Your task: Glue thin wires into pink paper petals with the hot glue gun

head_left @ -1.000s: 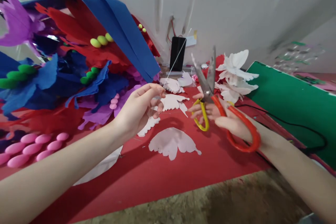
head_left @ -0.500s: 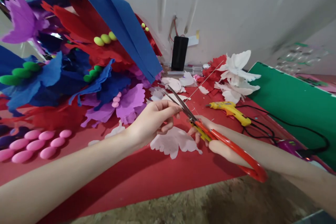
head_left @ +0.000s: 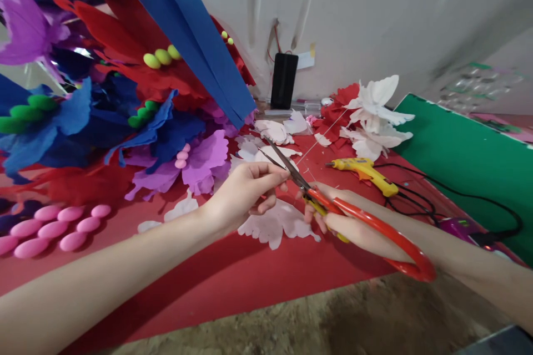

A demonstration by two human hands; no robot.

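Our right hand (head_left: 356,232) wraps around large scissors (head_left: 366,214): dark gray metal blades narrowly parted, one long glossy red handle loop, yellow showing beneath. They slant above a red tabletop (head_left: 250,283), tips pointing away and leftward. Beside the blades, our left hand (head_left: 254,187) pinches a thin pale strand (head_left: 320,140).

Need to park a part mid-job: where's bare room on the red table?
Best: the front strip of the red table, bordered by the white cutout, left forearm, right hand and front edge. Smaller: between pink ovals and the white scrap. Crowded: left back, butterflies; middle, left hand, scissors and more cutouts; right, glue gun and cables.
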